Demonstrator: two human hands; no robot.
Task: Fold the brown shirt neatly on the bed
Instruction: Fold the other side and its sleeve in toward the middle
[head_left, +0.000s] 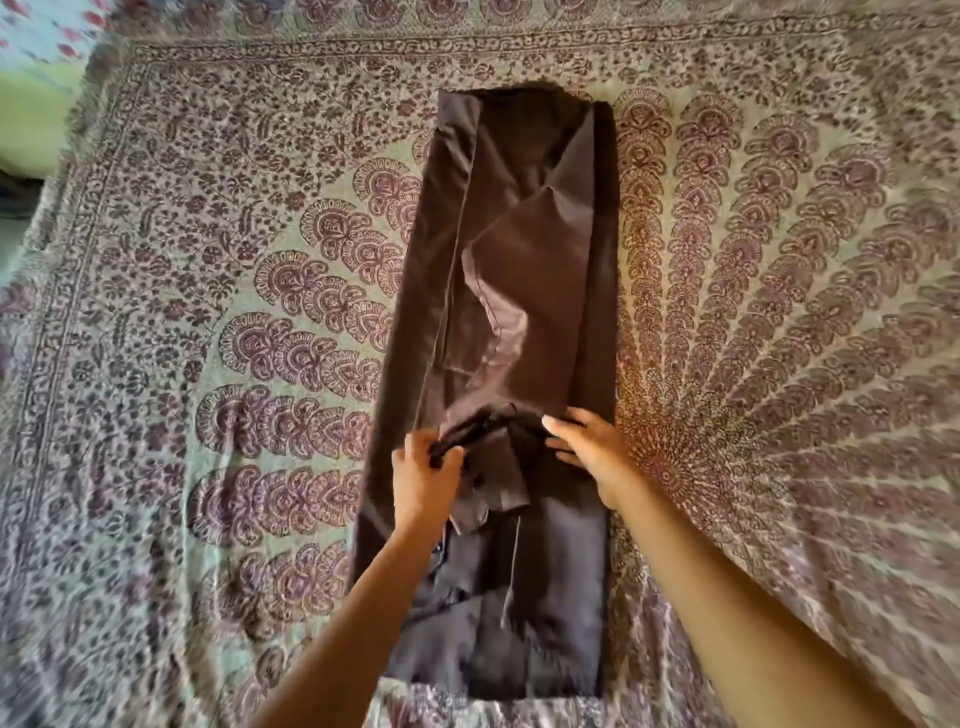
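Note:
The brown shirt (519, 249) lies on the bed as a long narrow strip, running from the near edge toward the far end, with both sides folded inward. A loose flap, perhaps a sleeve, sits bunched across its lower middle. My left hand (423, 480) pinches the left end of that bunched flap. My right hand (589, 452) lies on the right part of the shirt with fingers bent, touching the flap's other end; whether it grips the cloth is unclear.
The bed is covered by a patterned purple and pale green bedspread (779, 312) that spreads wide on both sides of the shirt. At the far left lie a green patch and a floral cloth (36, 62) beyond the spread's edge.

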